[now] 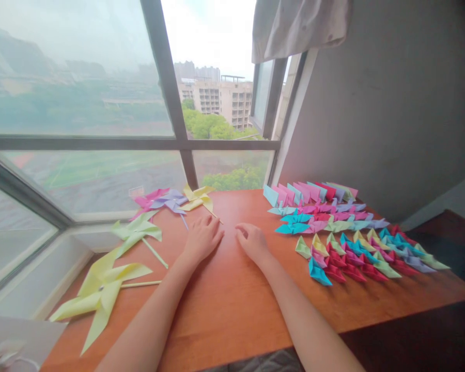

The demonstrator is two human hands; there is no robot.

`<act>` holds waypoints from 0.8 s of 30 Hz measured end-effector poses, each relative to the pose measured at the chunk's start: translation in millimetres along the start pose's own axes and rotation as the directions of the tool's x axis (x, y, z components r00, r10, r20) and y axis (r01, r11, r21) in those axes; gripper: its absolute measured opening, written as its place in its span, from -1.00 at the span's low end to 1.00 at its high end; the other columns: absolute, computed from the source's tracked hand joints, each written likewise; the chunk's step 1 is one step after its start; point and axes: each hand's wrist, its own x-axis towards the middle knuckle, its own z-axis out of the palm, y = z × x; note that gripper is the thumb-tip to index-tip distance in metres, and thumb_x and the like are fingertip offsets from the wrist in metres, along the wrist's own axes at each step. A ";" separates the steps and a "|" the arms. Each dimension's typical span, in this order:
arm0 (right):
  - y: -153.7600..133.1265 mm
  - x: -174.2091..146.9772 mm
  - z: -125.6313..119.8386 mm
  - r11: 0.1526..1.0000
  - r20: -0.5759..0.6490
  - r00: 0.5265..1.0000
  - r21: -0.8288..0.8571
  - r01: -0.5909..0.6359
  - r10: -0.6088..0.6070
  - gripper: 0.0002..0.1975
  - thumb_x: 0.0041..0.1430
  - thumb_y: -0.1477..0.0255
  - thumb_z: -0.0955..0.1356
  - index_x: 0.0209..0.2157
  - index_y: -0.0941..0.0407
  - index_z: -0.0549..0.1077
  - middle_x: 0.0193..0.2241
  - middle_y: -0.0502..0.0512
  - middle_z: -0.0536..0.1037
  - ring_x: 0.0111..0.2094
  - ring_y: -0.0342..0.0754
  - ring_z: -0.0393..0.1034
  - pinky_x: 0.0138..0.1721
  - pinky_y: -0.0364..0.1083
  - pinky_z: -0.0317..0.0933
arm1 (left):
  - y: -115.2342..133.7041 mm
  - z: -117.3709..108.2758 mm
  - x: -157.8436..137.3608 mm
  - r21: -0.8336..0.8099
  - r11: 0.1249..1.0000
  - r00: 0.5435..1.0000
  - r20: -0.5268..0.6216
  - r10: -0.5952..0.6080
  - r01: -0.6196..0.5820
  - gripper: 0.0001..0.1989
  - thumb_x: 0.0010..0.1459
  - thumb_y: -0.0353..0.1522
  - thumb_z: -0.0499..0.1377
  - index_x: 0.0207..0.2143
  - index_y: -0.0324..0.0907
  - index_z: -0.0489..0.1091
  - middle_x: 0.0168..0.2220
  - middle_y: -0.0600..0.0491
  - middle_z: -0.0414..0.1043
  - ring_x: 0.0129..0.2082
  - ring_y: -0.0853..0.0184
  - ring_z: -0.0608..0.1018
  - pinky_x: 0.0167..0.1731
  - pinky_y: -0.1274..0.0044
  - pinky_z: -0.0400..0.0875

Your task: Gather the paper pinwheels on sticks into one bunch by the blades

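Observation:
My left hand (202,238) rests palm down on the orange wooden table (232,305), fingers loosely together, its fingertips by the stick of a yellow paper pinwheel (197,197). My right hand (253,242) lies beside it, fingers curled, holding nothing. To the right lie rows of several folded paper pieces (349,248) in pink, blue, green, red and purple. More pinwheels lie on the left: a purple one (173,200), a pink one (149,199), a green one (137,231) and a large yellow one (103,290).
A large window (101,103) with dark frames runs behind the table, its sill (42,279) to the left. A grey wall (391,113) stands on the right, with a curtain (298,26) above. The table's front edge is near my body.

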 end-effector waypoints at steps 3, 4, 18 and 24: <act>-0.4 0.1 -0.6 1.000 0.008 1.000 -0.018 -0.006 0.006 -0.73 0.17 0.50 0.31 -0.14 0.07 0.58 -0.18 0.05 0.64 -0.27 -0.09 0.50 -0.11 -0.15 0.32 | 3.2 2.3 -1.6 0.018 0.999 0.999 0.015 0.029 -0.029 -0.73 0.27 -0.23 0.09 -0.03 -0.09 0.38 0.06 -0.10 0.37 0.05 0.06 0.41 0.09 0.24 0.22; -0.5 0.1 -0.8 1.000 0.009 1.000 -0.023 -0.007 0.007 -0.73 0.17 0.50 0.31 -0.14 0.07 0.58 -0.18 0.05 0.64 -0.26 -0.09 0.50 -0.11 -0.16 0.32 | 4.2 2.8 -2.0 0.021 0.999 0.999 0.019 0.037 -0.038 -0.74 0.27 -0.23 0.09 -0.04 -0.08 0.38 0.06 -0.09 0.37 0.06 0.07 0.40 0.09 0.25 0.21; -14.3 -6.7 -8.8 0.951 0.017 0.999 -0.308 -0.043 0.051 -0.78 0.29 0.36 0.27 -0.14 0.04 0.53 -0.16 0.06 0.59 -0.16 -0.07 0.46 -0.14 -0.18 0.23 | 21.6 4.2 -5.1 -0.018 0.980 0.979 0.057 0.198 -0.197 -0.75 0.28 -0.27 0.08 -0.02 -0.08 0.36 0.04 -0.07 0.37 0.06 0.12 0.40 0.09 0.28 0.24; -21.9 -9.0 -8.1 0.875 0.039 0.997 -0.483 -0.040 0.068 -0.81 0.29 0.34 0.27 -0.24 0.05 0.51 -0.22 0.07 0.56 -0.22 -0.07 0.46 -0.27 -0.17 0.19 | 31.3 3.3 -7.8 -0.065 0.957 0.955 0.073 0.287 -0.283 -0.74 0.27 -0.33 0.08 0.00 -0.03 0.36 0.07 -0.04 0.36 0.09 0.14 0.38 0.11 0.30 0.24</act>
